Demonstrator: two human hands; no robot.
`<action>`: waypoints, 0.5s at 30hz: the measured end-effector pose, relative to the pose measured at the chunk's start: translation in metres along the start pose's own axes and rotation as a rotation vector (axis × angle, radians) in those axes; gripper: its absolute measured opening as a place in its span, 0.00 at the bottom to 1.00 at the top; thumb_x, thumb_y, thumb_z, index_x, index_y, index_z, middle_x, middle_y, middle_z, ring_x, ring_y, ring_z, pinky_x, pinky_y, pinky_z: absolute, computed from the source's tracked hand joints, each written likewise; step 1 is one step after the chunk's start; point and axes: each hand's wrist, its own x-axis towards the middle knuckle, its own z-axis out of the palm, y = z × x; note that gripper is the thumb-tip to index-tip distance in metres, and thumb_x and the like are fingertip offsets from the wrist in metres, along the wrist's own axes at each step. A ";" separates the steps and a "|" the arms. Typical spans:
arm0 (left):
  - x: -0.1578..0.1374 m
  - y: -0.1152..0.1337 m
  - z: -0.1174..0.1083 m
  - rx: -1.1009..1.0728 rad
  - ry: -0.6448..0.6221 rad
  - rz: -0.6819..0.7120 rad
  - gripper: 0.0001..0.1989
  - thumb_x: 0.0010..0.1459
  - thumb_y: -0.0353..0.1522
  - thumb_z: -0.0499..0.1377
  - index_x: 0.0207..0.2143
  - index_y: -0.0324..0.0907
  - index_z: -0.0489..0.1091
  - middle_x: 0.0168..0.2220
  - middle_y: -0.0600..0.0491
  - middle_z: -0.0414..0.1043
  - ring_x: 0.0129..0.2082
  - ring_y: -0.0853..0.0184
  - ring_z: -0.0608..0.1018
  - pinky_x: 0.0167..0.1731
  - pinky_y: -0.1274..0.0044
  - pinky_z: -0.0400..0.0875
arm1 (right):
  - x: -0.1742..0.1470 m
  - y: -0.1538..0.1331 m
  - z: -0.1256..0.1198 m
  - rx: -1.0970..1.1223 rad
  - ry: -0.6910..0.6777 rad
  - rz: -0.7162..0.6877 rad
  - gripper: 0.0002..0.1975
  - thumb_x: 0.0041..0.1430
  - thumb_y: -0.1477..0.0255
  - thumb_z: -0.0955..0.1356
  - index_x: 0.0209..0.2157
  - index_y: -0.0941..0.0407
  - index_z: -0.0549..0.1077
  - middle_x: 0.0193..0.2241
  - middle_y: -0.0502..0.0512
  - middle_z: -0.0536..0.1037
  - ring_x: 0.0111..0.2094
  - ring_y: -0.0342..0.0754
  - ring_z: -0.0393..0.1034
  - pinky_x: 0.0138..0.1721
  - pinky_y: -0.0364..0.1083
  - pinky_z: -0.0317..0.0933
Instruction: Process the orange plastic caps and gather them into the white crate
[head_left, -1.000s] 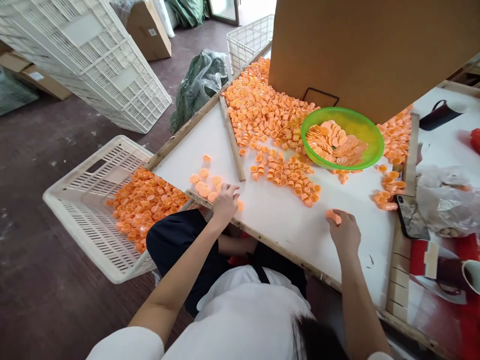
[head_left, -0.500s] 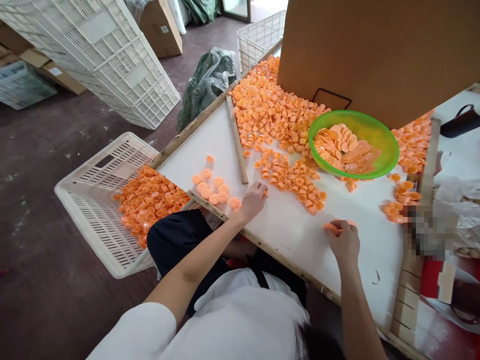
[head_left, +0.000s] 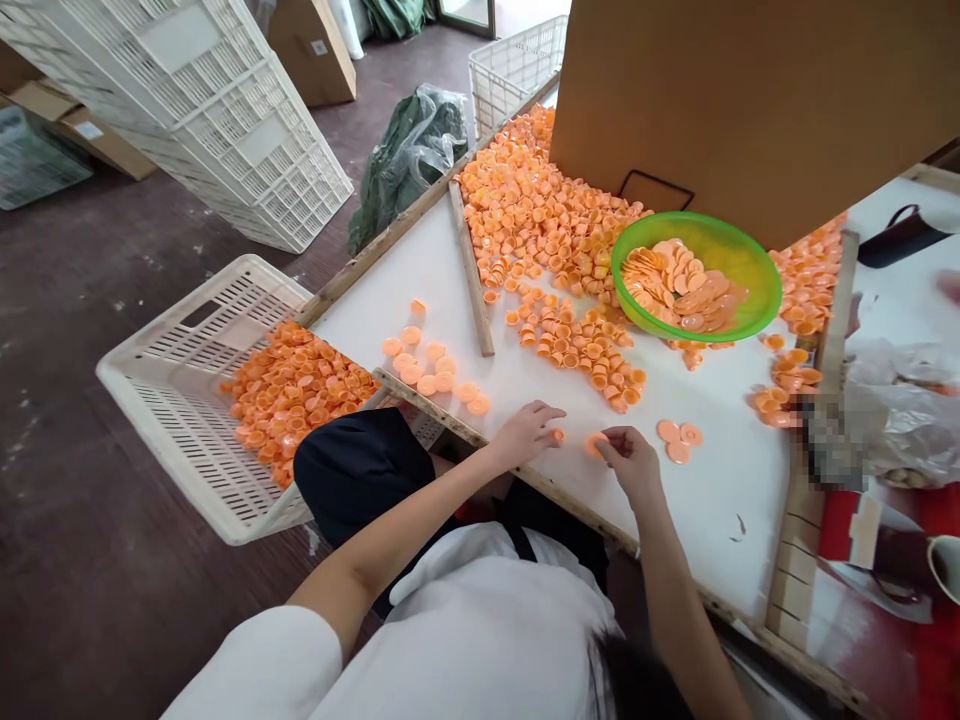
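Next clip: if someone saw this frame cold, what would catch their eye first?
Most likely the mass of orange caps heaped across the far side of the white table, with a bright green bowl of flat orange discs sitting at its right edge. At the near edge, the left hand and right hand meet, each pinching a small orange piece. Left of the table, a white slatted crate holds more orange caps.

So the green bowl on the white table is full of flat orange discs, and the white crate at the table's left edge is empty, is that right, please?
Not quite. The green bowl on the white table does hold flat orange discs, but the white crate at the left edge is not empty: the head view shows a heap of orange caps in it.
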 end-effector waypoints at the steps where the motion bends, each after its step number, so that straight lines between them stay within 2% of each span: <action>1: -0.001 0.001 -0.002 -0.073 0.046 -0.075 0.16 0.55 0.32 0.58 0.47 0.42 0.68 0.44 0.49 0.68 0.38 0.69 0.72 0.40 0.76 0.69 | 0.000 -0.002 0.009 0.031 -0.036 -0.005 0.20 0.44 0.55 0.71 0.33 0.56 0.71 0.26 0.54 0.75 0.25 0.45 0.67 0.25 0.44 0.61; 4: -0.002 0.003 -0.002 -0.241 0.086 -0.273 0.12 0.58 0.33 0.54 0.42 0.39 0.70 0.35 0.51 0.73 0.30 0.72 0.73 0.34 0.78 0.69 | 0.003 -0.010 0.032 0.046 -0.106 -0.022 0.18 0.47 0.55 0.69 0.32 0.56 0.70 0.24 0.53 0.75 0.22 0.44 0.66 0.24 0.44 0.62; 8: 0.001 0.007 0.001 -0.345 0.001 -0.369 0.10 0.54 0.35 0.57 0.35 0.37 0.72 0.24 0.55 0.72 0.23 0.72 0.72 0.28 0.79 0.67 | 0.011 -0.015 0.047 -0.142 -0.134 0.004 0.15 0.48 0.56 0.68 0.29 0.54 0.70 0.22 0.51 0.75 0.20 0.45 0.67 0.24 0.45 0.62; 11: 0.004 0.009 -0.001 -0.383 -0.053 -0.401 0.09 0.51 0.34 0.59 0.31 0.37 0.72 0.24 0.53 0.73 0.24 0.71 0.73 0.27 0.80 0.67 | 0.014 -0.016 0.045 -0.187 -0.201 0.065 0.14 0.48 0.57 0.68 0.29 0.54 0.71 0.21 0.50 0.75 0.20 0.45 0.68 0.24 0.45 0.64; 15: 0.003 0.010 -0.003 -0.434 -0.080 -0.426 0.09 0.47 0.31 0.62 0.32 0.36 0.73 0.27 0.52 0.75 0.28 0.70 0.75 0.30 0.80 0.69 | 0.008 -0.022 0.040 -0.135 -0.244 0.078 0.15 0.46 0.58 0.70 0.29 0.54 0.72 0.25 0.52 0.77 0.25 0.47 0.72 0.28 0.45 0.67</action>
